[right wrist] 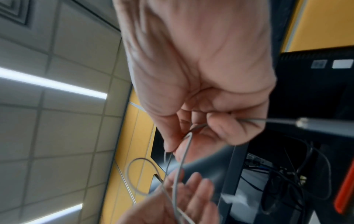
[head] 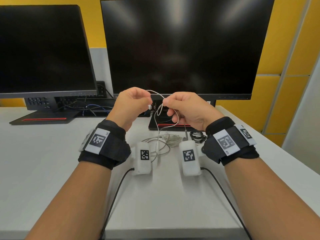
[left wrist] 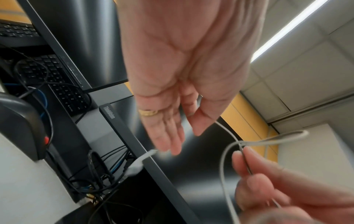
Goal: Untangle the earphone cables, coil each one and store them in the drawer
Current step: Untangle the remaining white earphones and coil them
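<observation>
While untangling goes on: white earphone cable [head: 160, 108] lifted above the desk [head: 52, 161], pinched in right hand [head: 187, 110]; left hand [head: 130, 105] curled around an earbud end. More white cable [head: 164, 141] and black cable [head: 197, 135] heaped below. Nothing coiled; no drawer visible.
</observation>
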`<state>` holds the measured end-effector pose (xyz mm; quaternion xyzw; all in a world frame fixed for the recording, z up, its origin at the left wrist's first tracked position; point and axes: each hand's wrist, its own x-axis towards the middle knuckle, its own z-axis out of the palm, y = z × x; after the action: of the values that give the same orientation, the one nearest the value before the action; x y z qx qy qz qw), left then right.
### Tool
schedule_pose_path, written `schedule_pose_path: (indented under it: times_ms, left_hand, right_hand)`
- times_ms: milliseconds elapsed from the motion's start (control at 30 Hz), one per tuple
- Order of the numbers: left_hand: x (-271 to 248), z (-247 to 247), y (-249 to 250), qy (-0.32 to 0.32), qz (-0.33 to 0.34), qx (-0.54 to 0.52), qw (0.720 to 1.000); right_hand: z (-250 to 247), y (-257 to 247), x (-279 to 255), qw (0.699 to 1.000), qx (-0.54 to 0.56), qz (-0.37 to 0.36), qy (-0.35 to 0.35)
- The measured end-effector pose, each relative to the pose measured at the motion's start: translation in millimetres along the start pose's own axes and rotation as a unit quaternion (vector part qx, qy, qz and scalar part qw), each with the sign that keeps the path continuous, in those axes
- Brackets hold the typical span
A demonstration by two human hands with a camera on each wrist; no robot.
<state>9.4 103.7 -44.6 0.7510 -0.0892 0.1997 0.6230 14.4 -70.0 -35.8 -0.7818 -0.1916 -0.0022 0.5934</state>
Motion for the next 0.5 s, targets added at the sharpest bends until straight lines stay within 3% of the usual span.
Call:
schedule_pose_path:
  times_ms: [133,233,400,500]
  left_hand:
    - [-4,6,6,-0.088,-0.070,0.001,0.994]
    - [-9,7,13,-0.114,-0.101,-0.002,0.988]
    - [-15,6,14,-0.205,-0.123,0.002,0.971]
    - [-12,4,10,-0.206,-0.110,0.043,0.971]
  right_hand:
    - [1,-3,0,0.994,0.109,0.013,0.015]
    - [0,-5,0,0.982,0.187,0.014,0.032]
    - [-1,-8,1,0.956,0.287,0.002,0.060]
    - [-4,-9,1,0.953,0.279,0.014,0.113]
